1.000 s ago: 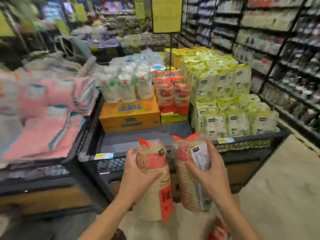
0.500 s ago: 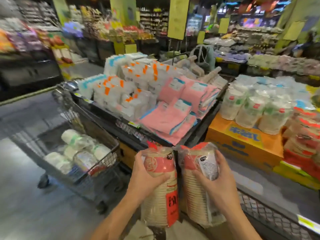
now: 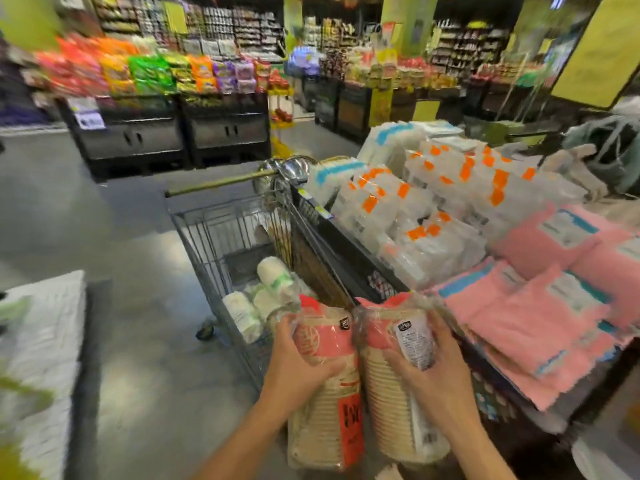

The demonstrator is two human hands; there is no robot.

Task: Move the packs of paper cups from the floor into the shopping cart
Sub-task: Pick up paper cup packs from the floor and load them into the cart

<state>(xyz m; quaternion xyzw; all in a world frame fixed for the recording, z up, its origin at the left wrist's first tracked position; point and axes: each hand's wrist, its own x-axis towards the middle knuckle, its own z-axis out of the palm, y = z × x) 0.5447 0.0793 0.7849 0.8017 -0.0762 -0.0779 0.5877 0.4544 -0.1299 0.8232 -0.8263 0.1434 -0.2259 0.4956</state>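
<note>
Two cup packs (image 3: pixel 325 420): left hand (image 3: pixel 298 368) grips one, right hand (image 3: pixel 429 375) other; cart (image 3: pixel 194 233) ahead, display stand (image 3: pixel 349 244) beside.

A grey floor (image 3: pixel 114 244) is shining with pale glare, dark bins (image 3: pixel 135 138) are carrying bright snack bags (image 3: pixel 145 72) — stocked shelves (image 3: pixel 242 27) are standing at the back, a yellow sign (image 3: pixel 595 53) is showing at the right, and a table (image 3: pixel 341 242) is holding white packs (image 3: pixel 433 216) and pink packs (image 3: pixel 554 306).
</note>
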